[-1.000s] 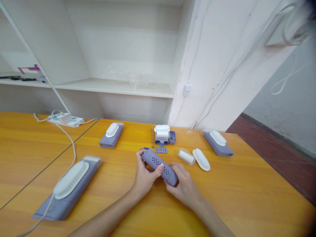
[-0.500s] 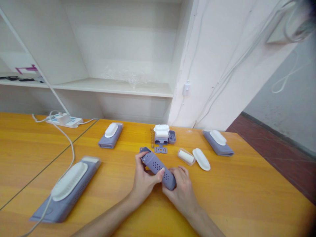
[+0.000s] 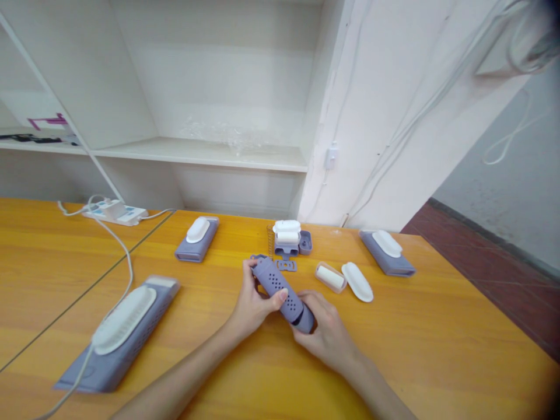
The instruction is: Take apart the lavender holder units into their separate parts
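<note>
held part: purple perforated casing (image 3: 283, 295), long and rounded, rows of small holes on top, held just above the desk (image 3: 437, 350) near its middle
writing: none readable on the casing or anything around it
axis: long axis runs diagonal, far end up-left toward the shelf, near end down-right toward the person
left hand (image 3: 249, 306): closed around the casing's far half, thumb on top across the holes
right hand (image 3: 326, 332): gripping the near end from below and the side
just behind: small purple flat piece (image 3: 286, 265), stack of white and purple parts (image 3: 287, 236), thin spring (image 3: 270, 242) upright beside it
right of it: clear tray (image 3: 330, 277) holding one white roller; white oval cover (image 3: 357, 282) lies beside it
assembled units: left near (image 3: 118, 329) with cable, far left (image 3: 196, 238), far right (image 3: 387, 252), each purple base with white oval top
far left: power strip (image 3: 116, 212)
</note>
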Demonstrator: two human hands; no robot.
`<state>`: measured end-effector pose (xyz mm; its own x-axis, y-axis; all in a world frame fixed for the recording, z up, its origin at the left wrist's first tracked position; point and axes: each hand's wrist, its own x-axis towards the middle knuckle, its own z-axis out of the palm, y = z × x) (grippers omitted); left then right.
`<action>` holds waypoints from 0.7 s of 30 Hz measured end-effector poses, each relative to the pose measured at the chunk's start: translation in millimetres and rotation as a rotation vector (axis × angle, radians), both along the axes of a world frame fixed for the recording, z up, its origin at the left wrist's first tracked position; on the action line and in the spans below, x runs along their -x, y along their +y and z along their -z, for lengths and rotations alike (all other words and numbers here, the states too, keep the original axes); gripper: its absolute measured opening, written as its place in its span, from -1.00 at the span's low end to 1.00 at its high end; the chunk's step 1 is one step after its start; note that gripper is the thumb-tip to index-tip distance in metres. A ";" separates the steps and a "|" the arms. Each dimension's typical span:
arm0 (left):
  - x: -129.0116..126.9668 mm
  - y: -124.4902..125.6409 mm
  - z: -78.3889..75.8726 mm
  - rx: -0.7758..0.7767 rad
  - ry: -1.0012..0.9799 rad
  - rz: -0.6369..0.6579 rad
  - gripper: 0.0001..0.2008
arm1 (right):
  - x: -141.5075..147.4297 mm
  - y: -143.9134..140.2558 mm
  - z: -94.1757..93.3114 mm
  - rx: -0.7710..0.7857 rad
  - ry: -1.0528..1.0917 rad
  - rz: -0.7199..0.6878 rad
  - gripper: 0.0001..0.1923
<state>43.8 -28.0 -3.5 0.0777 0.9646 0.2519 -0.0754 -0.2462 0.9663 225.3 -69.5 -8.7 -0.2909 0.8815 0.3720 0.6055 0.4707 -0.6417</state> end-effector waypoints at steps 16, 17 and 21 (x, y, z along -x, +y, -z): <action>4.9 18.2 6.6 0.029 -0.118 -0.281 -0.51 | 5.1 -0.6 14.4 0.030 0.097 0.117 -0.72; 5.7 18.7 5.5 0.036 -0.138 -0.319 -0.52 | 4.0 -0.5 14.4 0.016 0.105 0.132 -0.71; 11.2 22.7 -3.5 0.094 -0.270 -0.421 -0.53 | 0.3 -0.1 16.0 -0.046 0.151 0.201 -0.68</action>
